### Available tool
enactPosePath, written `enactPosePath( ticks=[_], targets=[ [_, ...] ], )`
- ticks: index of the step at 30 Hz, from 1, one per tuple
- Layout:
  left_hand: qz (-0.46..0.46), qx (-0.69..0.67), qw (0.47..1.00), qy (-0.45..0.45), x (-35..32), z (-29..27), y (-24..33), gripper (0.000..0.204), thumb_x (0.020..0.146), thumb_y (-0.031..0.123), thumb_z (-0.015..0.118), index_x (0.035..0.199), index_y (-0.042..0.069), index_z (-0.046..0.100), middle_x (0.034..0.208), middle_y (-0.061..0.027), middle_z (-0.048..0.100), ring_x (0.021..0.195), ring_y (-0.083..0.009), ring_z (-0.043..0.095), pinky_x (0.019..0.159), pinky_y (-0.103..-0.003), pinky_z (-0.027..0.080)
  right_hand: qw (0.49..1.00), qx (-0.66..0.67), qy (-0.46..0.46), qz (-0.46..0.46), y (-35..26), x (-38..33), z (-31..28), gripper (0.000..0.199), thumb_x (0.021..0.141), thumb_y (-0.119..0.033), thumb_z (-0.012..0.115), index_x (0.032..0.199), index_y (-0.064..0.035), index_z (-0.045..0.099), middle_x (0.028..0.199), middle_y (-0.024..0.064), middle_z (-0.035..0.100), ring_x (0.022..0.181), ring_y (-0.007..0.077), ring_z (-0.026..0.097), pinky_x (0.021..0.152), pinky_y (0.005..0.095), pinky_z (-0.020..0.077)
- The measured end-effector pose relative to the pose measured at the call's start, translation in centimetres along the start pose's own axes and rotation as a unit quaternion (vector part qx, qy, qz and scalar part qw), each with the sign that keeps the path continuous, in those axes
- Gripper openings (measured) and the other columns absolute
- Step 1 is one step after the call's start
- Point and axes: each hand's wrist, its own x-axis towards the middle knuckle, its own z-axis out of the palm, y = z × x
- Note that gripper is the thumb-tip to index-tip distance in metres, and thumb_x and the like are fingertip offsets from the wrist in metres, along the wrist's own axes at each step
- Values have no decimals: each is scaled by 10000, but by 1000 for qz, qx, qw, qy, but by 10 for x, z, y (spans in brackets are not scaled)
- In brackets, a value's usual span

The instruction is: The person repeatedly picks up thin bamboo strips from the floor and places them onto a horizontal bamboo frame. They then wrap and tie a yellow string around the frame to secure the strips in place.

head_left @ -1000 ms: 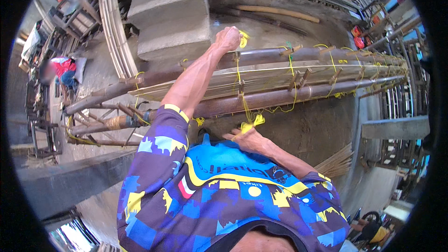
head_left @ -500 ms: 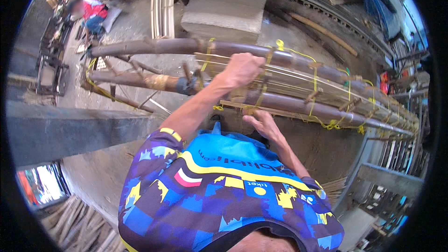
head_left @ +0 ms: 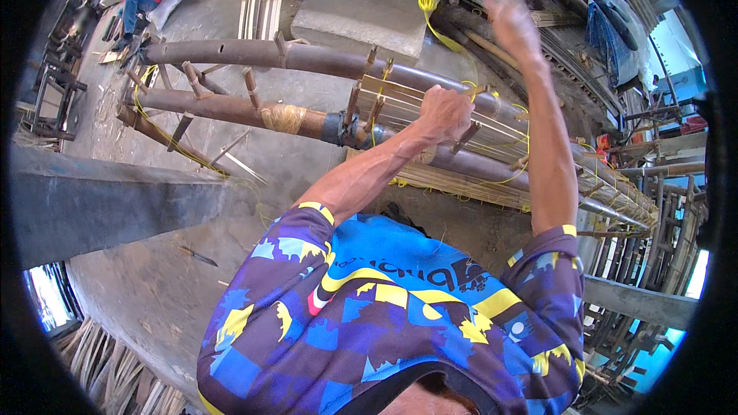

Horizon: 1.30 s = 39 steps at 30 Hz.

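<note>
Left hand: our left hand (head_left: 444,111) is clenched on the bamboo strips (head_left: 400,100), pressing them onto the frame.
Right hand: our right hand (head_left: 509,21) is up high and blurred; we cannot tell its grip, though the yellow cord (head_left: 427,1) runs toward it.
Bamboo strips: lying across the two rusty pipes (head_left: 254,54), directly under the left fist and well below the right hand.
Cord: stretched from the strips up past the concrete steps (head_left: 361,0).
</note>
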Motion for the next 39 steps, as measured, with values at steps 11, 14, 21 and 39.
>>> enactPosePath(
  ticks=[11, 14, 21, 39],
  targets=[
    [-2, 1, 1000, 22, 0, -15, 9, 303, 804, 246, 452, 616, 73, 614, 580, -139, 584, 527, -262, 578, 530, -370, 434, 810, 532, -237, -71, -30, -145, -55, 165, 842, -187, 546, 755, -47, 548, 690, 10, 551, 630, 96, 508, 555, 264, 424],
    [-37, -258, 963, -63, 28, -34, 6, 321, 842, 270, 425, 709, 42, 609, 618, -127, 598, 551, -225, 582, 538, -344, 442, 871, 430, -233, -41, -61, -201, -35, 55, 761, -60, 550, 744, -22, 514, 658, 157, 546, 619, 322, 540, 572, 380, 409],
    [-36, 52, 997, -48, 117, 26, -19, 316, 852, 264, 427, 762, 49, 641, 779, -168, 618, 749, -307, 602, 679, -398, 478, 914, 278, -214, -201, -45, -247, 7, 59, 706, -114, 541, 706, -61, 516, 605, 111, 532, 614, 287, 536, 634, 363, 379],
    [-47, -236, 924, -298, -37, -134, -139, 370, 846, 292, 519, 1085, 11, 554, 926, -55, 618, 804, -170, 566, 639, -296, 513, 791, 393, -469, -7, -102, -240, 60, 524, 761, -326, 599, 1159, -24, 441, 1221, 213, 424, 1094, 275, 445, 909, 350, 357]
  ],
)
